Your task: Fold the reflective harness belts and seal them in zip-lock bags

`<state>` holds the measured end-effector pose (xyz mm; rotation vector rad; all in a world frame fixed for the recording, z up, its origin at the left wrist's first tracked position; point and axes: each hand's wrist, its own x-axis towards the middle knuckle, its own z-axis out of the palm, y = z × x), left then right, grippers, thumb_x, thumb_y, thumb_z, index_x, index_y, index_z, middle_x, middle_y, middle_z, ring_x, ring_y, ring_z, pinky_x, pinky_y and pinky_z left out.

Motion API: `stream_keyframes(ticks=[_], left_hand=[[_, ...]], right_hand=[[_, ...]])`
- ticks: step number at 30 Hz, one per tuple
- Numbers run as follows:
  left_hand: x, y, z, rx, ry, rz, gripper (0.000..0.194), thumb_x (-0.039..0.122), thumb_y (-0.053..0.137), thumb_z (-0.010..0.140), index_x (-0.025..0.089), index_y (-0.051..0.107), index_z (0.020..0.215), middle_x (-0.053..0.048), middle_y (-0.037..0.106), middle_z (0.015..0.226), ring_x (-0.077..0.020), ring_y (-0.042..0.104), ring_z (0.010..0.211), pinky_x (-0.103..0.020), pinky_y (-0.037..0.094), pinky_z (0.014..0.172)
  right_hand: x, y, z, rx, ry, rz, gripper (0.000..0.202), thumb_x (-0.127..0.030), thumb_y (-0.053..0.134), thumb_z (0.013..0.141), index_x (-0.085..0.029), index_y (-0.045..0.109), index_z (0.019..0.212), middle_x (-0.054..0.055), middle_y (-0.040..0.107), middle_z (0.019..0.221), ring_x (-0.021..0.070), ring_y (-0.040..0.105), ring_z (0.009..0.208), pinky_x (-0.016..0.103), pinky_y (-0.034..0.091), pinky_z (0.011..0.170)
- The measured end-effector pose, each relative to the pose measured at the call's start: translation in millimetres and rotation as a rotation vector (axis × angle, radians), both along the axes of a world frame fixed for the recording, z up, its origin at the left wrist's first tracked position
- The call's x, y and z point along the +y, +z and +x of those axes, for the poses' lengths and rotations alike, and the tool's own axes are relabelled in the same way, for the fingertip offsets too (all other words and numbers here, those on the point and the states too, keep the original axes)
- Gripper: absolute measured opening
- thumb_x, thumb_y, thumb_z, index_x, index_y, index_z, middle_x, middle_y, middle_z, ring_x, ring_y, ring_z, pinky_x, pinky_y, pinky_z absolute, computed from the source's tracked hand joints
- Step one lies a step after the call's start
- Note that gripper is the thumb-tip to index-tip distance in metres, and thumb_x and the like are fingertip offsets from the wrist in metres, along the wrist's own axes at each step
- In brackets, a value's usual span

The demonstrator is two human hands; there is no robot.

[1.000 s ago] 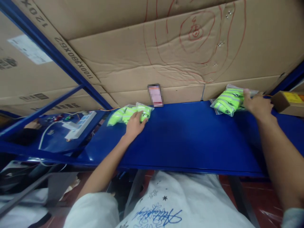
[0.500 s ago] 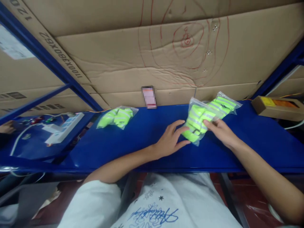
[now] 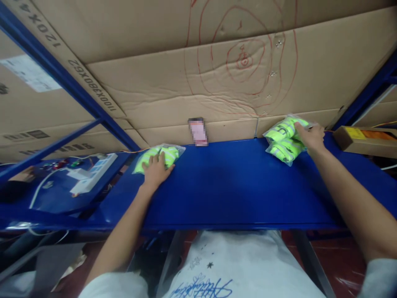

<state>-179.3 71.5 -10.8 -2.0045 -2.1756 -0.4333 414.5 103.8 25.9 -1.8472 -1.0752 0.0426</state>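
Observation:
On the left of the blue table (image 3: 217, 186) lies a clear plastic bag with a folded neon-yellow reflective vest (image 3: 170, 154). My left hand (image 3: 156, 169) rests on it, fingers spread and pressing on the plastic. At the right, two more bagged reflective vests lie together, an upper one (image 3: 282, 129) and a nearer one (image 3: 285, 151), both with grey stripes. My right hand (image 3: 312, 136) has its thumb over the right end of the upper bag; its other fingers are curled at the bag's edge and partly hidden.
A phone (image 3: 198, 131) leans against the cardboard wall (image 3: 155, 95) behind the table. An open brown box (image 3: 366, 140) stands at the right end. Beyond the blue frame at left are a white power strip (image 3: 94, 174), cables and another person's hand (image 3: 23, 176).
My left hand has moved left from the middle onto the left bag. My right hand has carried its bag back and right to the other bag there. The view has shifted slightly.

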Motion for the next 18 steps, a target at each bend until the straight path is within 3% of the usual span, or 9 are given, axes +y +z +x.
stream_keyframes(ticks=[2,5,7,9,11,13,15,16,18], left_hand=[[-2,-0.9,3,-0.019,-0.021,0.041,0.077,0.05,0.057,0.093,0.01,0.041,0.156,-0.029,0.05,0.151,-0.0481,0.046,0.141,-0.074,0.027,0.117],[-16,8.2,9,-0.073,-0.062,0.123,0.073,0.055,0.053,0.095,0.009,0.046,0.152,-0.029,0.056,0.141,-0.0475,0.054,0.131,-0.067,0.041,0.11],[-34,15.5,20,-0.111,-0.125,0.185,0.072,0.057,0.049,0.098,0.008,0.045,0.15,-0.028,0.056,0.14,-0.0444,0.054,0.132,-0.062,0.044,0.111],[-54,19.5,42,-0.149,-0.234,0.231,0.072,0.058,0.049,0.098,0.008,0.043,0.15,-0.025,0.054,0.141,-0.0389,0.051,0.136,-0.055,0.043,0.116],[-70,18.3,77,-0.191,-0.372,0.248,0.069,0.058,0.052,0.098,0.012,0.042,0.148,-0.021,0.054,0.141,-0.0325,0.051,0.136,-0.048,0.043,0.117],[-78,12.0,122,-0.342,-0.6,0.263,0.065,0.051,0.057,0.098,0.012,0.039,0.148,-0.021,0.052,0.139,-0.0308,0.052,0.132,-0.049,0.044,0.115],[-78,3.1,174,-0.384,-0.74,0.251,0.065,0.05,0.057,0.099,0.014,0.036,0.148,-0.02,0.05,0.138,-0.0297,0.05,0.133,-0.049,0.044,0.115],[-76,-1.1,199,-0.391,-0.798,0.239,0.066,0.052,0.059,0.098,0.014,0.035,0.147,-0.02,0.049,0.139,-0.0299,0.049,0.134,-0.049,0.045,0.115],[-70,-5.7,239,-0.386,-0.907,0.211,0.075,0.058,0.064,0.094,0.014,0.034,0.147,-0.021,0.048,0.141,-0.0312,0.047,0.137,-0.049,0.045,0.115]], right_hand=[[-3,-2.4,-3,0.003,-0.117,-0.002,0.09,-0.046,0.07,0.086,-0.001,0.035,0.155,0.038,0.034,0.154,0.0431,0.038,0.142,0.064,0.03,0.113],[-28,-0.4,-7,-0.09,-0.147,0.043,0.106,-0.046,0.074,0.081,-0.008,0.019,0.163,0.029,0.017,0.166,0.0389,0.025,0.152,0.059,0.022,0.121],[-51,0.1,-12,-0.209,-0.056,0.11,0.102,-0.049,0.073,0.081,-0.011,0.023,0.162,0.026,0.015,0.167,0.0375,0.021,0.154,0.059,0.02,0.123],[-76,-2.8,-23,-0.232,0.146,0.139,0.084,-0.054,0.065,0.087,-0.013,0.037,0.155,0.025,0.026,0.163,0.0379,0.025,0.153,0.063,0.022,0.122],[-98,-9.2,-43,-0.124,0.384,0.06,0.064,-0.061,0.052,0.095,-0.016,0.055,0.14,0.023,0.051,0.147,0.0355,0.048,0.138,0.06,0.038,0.116],[-115,-17.5,-70,0.003,0.579,-0.087,0.062,-0.067,0.035,0.101,-0.02,0.062,0.13,0.015,0.07,0.118,0.0251,0.071,0.099,0.043,0.06,0.088],[-126,-25.9,-100,0.403,0.908,-0.275,0.071,-0.073,0.031,0.1,-0.021,0.051,0.144,0.016,0.069,0.128,0.0245,0.074,0.095,0.04,0.063,0.079],[-129,-29.4,-113,0.506,0.996,-0.293,0.072,-0.075,0.037,0.098,-0.022,0.049,0.145,0.016,0.067,0.133,0.0244,0.074,0.1,0.039,0.063,0.081],[-130,-32.8,-129,0.503,1.012,-0.211,0.071,-0.074,0.052,0.094,-0.023,0.051,0.143,0.013,0.068,0.131,0.0251,0.072,0.106,0.041,0.064,0.087]])
